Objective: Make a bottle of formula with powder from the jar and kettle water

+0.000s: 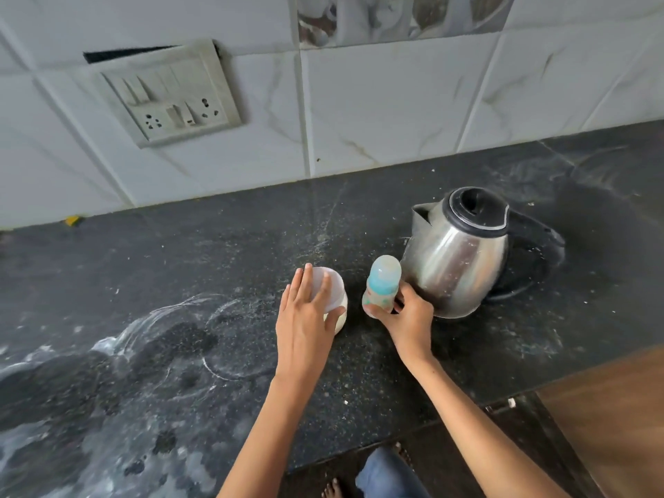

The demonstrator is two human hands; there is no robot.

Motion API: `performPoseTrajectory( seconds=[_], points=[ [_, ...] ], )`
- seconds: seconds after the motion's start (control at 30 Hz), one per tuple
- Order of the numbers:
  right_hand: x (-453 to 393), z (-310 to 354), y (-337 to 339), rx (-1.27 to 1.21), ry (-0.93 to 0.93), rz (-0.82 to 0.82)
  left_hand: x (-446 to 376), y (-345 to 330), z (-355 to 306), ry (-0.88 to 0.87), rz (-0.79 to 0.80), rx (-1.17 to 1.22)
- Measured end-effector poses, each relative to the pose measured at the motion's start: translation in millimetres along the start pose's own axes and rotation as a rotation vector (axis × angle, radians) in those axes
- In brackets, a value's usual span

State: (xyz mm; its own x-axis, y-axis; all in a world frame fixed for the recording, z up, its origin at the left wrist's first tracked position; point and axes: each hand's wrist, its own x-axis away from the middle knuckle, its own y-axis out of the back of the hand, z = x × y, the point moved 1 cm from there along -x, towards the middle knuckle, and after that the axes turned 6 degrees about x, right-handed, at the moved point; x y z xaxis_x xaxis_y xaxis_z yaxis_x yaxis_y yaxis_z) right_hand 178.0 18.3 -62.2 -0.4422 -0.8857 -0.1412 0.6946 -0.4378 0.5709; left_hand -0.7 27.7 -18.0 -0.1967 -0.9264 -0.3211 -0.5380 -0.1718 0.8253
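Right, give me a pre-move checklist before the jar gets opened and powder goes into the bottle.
1. Jar lid on: ok, lid in place, left hand resting over it.
2. Baby bottle steadied: ok, right hand grips its lower part; it stands on the countertop.
3. Bottle open for powder: not ok, clear cap and blue collar on.
4. Kettle within reach: ok, right beside the bottle, lid closed.
5. Water in kettle: cannot tell, body is opaque steel.
6. Scoop at hand: not ok, none visible.
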Motion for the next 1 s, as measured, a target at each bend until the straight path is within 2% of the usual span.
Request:
performPoseTrajectory(
  seconds=[0.33,0.67,0.9,1.0],
  points=[
    [-2,-2,-4,0.017,0.035,-0.007,-5,2,8,-0.054,-0.005,0.036],
    [-8,-10,4,-0.099,0.009,0.141,-3,5,10,-0.109,-0.006,0.072],
    [6,-12,0,-0.016,0.07,0.076,-1,6,13,-0.143,0.026,0.025],
    [32,-10,10,0.041,0.083,-0.047,5,12,6,-0.157,-0.036,0.031]
  ],
)
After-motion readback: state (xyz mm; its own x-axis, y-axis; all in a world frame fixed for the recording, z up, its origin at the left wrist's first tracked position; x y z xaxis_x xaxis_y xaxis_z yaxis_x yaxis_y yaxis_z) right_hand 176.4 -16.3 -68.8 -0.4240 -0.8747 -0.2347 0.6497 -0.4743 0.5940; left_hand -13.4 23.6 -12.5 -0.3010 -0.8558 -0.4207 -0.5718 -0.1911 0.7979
